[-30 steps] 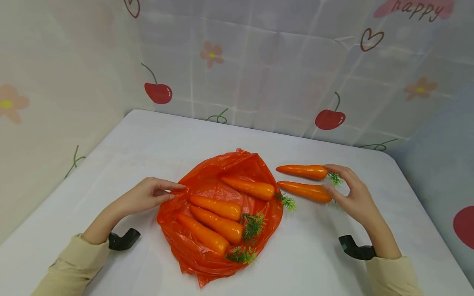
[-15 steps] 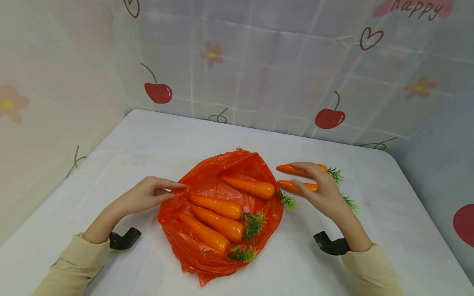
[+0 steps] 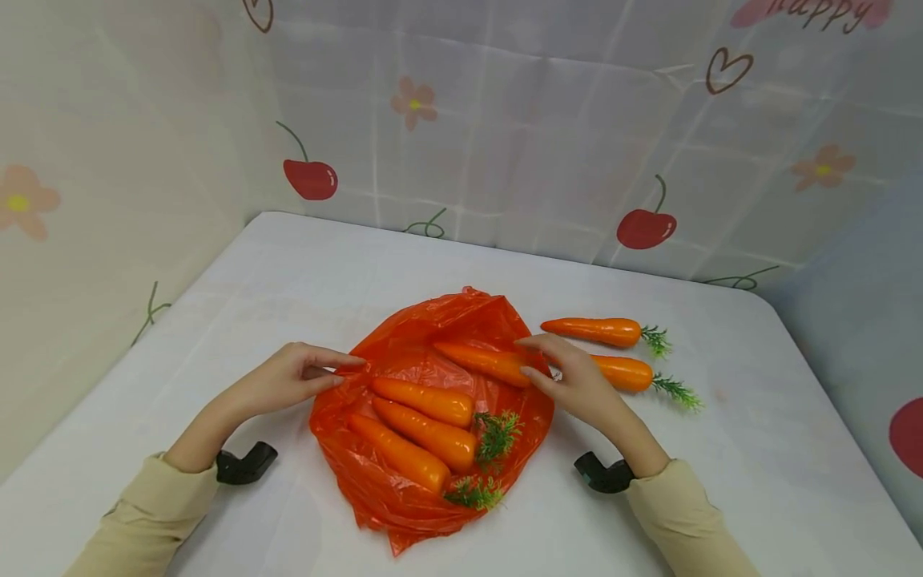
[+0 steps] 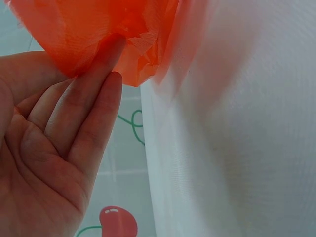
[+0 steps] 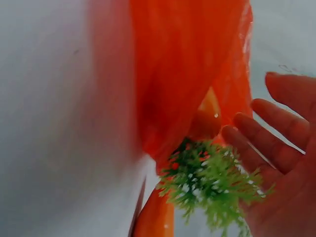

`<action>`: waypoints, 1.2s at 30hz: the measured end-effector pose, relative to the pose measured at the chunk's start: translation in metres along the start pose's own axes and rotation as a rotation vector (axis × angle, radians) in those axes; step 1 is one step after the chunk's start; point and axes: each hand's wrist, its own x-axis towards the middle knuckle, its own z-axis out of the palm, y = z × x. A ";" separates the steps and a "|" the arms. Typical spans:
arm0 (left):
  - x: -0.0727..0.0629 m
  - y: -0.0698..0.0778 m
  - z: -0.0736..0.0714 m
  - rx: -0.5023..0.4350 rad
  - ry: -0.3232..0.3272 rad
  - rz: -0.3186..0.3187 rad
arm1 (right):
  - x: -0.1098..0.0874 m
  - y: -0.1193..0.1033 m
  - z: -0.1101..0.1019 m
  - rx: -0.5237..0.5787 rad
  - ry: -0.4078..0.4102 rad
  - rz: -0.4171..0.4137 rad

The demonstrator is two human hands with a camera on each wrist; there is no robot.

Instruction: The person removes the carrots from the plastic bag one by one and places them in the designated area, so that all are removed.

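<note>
Wall lettering (image 3: 822, 11) ("happy") beyond 6 carrots (image 3: 424, 402)

The bag (image 3: 407, 517) lies on the worktop (image 3: 252, 288) before me, holding three carrots (image 3: 424, 399) side by side and a fourth behind them. My left hand (image 3: 288, 383) is at its left edge, my right hand (image 3: 580, 385) at its right, near two outside carrots (image 3: 629, 374).

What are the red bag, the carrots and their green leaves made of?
The red bag looks like thin plastic: shiny, crinkly and partly see-through. The carrots may be plastic or coated foam; they're smooth and glossy. The green leaves look like plastic too: thin, spiky sprigs, finish unclear.
</note>
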 end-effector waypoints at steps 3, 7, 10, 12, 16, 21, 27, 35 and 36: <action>0.000 0.000 0.000 0.003 -0.001 -0.002 | -0.001 0.002 0.003 -0.026 -0.043 0.023; 0.000 0.000 -0.001 0.009 -0.003 -0.007 | 0.000 0.005 0.008 -0.065 -0.063 0.011; -0.001 -0.001 -0.001 0.008 -0.001 -0.007 | 0.001 0.005 0.010 -0.111 -0.071 -0.004; -0.001 -0.001 -0.001 0.008 -0.001 -0.012 | 0.001 0.005 0.011 -0.137 -0.073 -0.006; 0.001 -0.002 0.000 0.023 -0.005 -0.020 | -0.001 0.005 0.012 -0.170 -0.086 0.018; 0.002 -0.004 0.001 0.040 -0.006 -0.029 | -0.002 0.007 0.012 -0.184 -0.098 0.037; 0.001 -0.005 0.002 0.042 -0.009 -0.035 | -0.001 0.009 0.014 -0.162 -0.102 0.040; 0.002 -0.005 0.002 0.045 -0.010 -0.035 | -0.001 0.012 0.016 -0.134 -0.108 0.045; 0.002 -0.005 0.002 0.046 -0.010 -0.035 | -0.001 0.012 0.017 -0.131 -0.111 0.047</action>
